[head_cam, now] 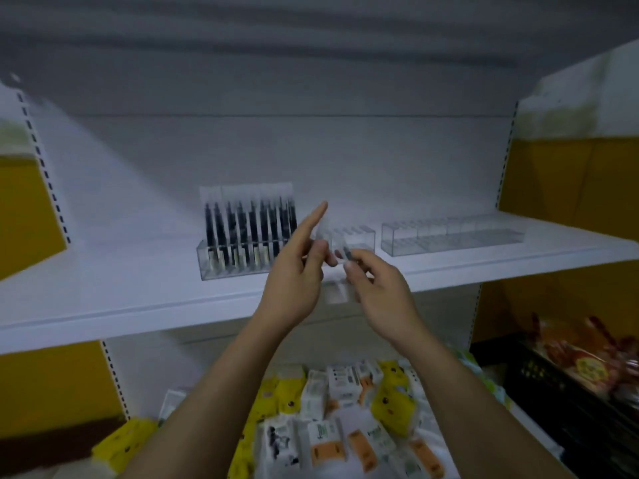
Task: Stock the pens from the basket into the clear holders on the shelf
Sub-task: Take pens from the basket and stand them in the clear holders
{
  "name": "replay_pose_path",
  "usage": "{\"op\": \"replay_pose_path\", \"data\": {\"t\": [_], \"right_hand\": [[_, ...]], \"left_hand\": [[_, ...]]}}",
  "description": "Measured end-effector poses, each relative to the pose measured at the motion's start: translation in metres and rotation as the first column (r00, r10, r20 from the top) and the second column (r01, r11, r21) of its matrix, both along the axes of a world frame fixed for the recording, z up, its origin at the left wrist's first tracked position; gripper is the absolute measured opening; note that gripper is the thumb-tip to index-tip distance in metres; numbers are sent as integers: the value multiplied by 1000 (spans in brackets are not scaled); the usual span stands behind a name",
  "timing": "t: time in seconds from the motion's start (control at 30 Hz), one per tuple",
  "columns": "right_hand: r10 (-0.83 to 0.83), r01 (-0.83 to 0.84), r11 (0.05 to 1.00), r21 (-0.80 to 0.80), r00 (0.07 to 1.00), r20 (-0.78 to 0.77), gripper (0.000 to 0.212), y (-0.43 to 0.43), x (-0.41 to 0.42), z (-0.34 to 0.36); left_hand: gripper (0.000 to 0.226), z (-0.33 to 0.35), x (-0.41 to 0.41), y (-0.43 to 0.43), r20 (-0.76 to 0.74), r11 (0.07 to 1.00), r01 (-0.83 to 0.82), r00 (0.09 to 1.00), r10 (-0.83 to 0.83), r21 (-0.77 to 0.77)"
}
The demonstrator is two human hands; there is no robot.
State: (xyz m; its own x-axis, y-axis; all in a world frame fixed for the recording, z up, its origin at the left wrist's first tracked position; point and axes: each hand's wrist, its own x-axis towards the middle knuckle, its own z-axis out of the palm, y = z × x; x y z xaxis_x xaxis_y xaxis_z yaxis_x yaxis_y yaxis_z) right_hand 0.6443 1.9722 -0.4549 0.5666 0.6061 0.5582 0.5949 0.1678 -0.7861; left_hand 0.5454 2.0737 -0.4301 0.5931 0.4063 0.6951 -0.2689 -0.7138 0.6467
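**Holding a pen pack up to the shelf with both hands**

Both forearms reach up and forward from the bottom of the view, and the hands meet in front of the white shelf [138, 299]. The left hand [294, 271] has its index finger stretched straight up and to the right, while its thumb and remaining fingers curl in and pinch a clear pen pack [335, 292]. The right hand [377, 281], back toward the camera, pinches the same pack from the other side with thumb and bent fingers. The pack is blurred and stands roughly upright between the two hands, just in front of the shelf edge.

Behind the hands, a clear holder [235, 261] on the shelf carries a row of dark packaged pens [249, 223] in its left part. A second clear holder [449, 240] stands to its right. Below lies a heap of yellow and white packs [345, 409].
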Motion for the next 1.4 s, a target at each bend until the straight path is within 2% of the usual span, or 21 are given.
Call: {"op": "replay_pose_path", "data": {"t": [0.17,0.27,0.33,0.47,0.53,0.6,0.67,0.73,0.97,1.23,1.33,1.4], "right_hand": [[-4,3,998,69,1000,16,17,24,11,50],[-125,118,991,67,984,127,23,37,23,75],[-144,129,986,103,979,145,23,44,30,90],[-30,23,986,168,999,41,19,61,37,106],[-50,40,984,171,997,55,19,70,41,110],[-97,81,983,163,991,94,33,77,43,114],[-135,110,978,179,982,135,58,82,46,118],[-156,118,975,190,968,197,64,88,48,122],[-174,149,983,103,936,307,48,117,56,122],[-129,132,991,4,960,250,44,135,69,104],[-120,150,986,-72,940,319,25,139,72,98],[-117,168,979,-118,928,354,21,138,74,94]], "left_hand": [[31,55,9,20,89,995,-5,996,14,-99],[26,83,12,37,133,986,-5,991,28,-167],[25,96,11,47,141,987,-55,987,77,-153],[27,112,10,60,141,990,-106,983,119,-94],[28,115,12,65,116,987,-154,981,158,-47],[29,116,15,69,93,983,-186,978,185,1],[30,114,20,74,82,980,-196,978,193,34],[28,112,25,78,78,980,-196,978,192,43],[22,103,36,91,46,970,-224,974,221,90],[22,102,40,101,55,968,-248,968,245,49],[21,104,38,98,29,973,-227,974,226,38],[22,107,37,96,6,970,-235,972,235,59]]}}
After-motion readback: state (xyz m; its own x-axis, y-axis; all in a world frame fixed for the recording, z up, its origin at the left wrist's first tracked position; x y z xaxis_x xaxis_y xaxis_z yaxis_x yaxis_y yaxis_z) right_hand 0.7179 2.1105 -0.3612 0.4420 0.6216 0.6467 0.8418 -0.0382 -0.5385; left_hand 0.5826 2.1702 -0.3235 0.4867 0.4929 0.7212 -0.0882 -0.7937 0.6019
